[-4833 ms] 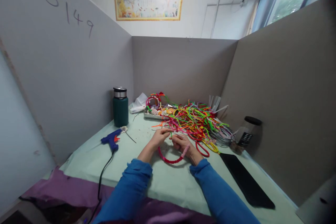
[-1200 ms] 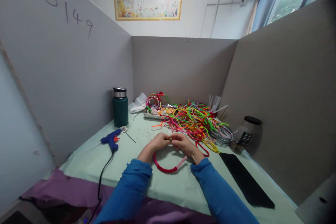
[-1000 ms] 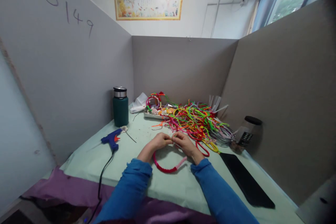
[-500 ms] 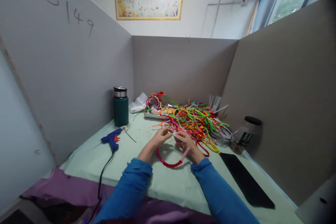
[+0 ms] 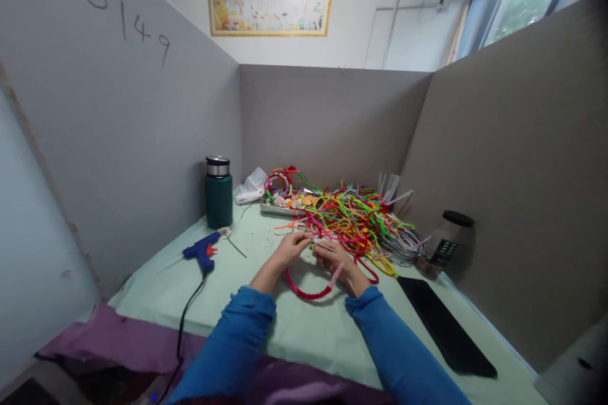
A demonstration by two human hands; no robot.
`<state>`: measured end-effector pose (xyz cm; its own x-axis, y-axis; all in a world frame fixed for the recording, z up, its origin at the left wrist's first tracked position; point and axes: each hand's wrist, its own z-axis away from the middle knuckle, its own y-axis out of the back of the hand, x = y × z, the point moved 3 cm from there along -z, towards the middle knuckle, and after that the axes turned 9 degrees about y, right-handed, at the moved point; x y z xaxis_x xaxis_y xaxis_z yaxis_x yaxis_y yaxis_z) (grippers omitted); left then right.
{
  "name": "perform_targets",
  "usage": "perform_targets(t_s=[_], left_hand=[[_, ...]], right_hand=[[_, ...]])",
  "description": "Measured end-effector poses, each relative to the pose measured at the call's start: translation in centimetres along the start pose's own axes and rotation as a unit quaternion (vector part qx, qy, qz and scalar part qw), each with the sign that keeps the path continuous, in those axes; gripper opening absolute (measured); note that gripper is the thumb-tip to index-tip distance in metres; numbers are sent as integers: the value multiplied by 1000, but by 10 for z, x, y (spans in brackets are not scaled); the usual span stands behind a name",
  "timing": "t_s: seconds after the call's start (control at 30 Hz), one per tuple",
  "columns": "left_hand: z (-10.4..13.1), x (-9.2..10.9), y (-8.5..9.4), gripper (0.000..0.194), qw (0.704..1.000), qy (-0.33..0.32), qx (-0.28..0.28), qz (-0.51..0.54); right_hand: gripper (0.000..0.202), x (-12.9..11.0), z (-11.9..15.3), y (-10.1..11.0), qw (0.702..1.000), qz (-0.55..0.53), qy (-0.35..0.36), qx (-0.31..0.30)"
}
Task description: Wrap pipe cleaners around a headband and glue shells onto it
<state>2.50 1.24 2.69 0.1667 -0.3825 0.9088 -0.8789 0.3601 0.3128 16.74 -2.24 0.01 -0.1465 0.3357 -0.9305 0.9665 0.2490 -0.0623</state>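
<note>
Near the middle of the table, a curved band wrapped in red and pink fuzzy pipe cleaner (image 5: 311, 295) lies just below my hands, its upper part hidden by them. My left hand (image 5: 293, 248) is closed in a pinch, and its fingertips meet a small green bit (image 5: 312, 247) between the hands. What exactly it grips is too small to make out. Closed as well, my right hand (image 5: 335, 259) holds a thin pale strip (image 5: 325, 245) along its fingers. The pink end of the band rises beside the right palm.
Behind my hands spreads a heap of coloured pipe cleaners (image 5: 356, 212), beside a metal tray (image 5: 280, 209) of small decorations. To the left are a blue glue gun (image 5: 203, 252) with its cord and a green bottle (image 5: 218, 199). A black flat object (image 5: 446, 326) and a jar (image 5: 446, 243) lie right.
The pale strip has turned flatter in my right hand, and a green bit now shows between my fingertips. My hands and the band have shifted only slightly.
</note>
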Motion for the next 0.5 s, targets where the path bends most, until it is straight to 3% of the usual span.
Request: perform_targets(t_s=[0.17,0.5], left_hand=[[2,-3,2,26,997,74,12,-5],[9,-6,-1,36,981,179,-44,60]], right_hand=[[31,2,-1,-5,998,34,20,51],[35,-1,-3,-6,990,110,65,67]])
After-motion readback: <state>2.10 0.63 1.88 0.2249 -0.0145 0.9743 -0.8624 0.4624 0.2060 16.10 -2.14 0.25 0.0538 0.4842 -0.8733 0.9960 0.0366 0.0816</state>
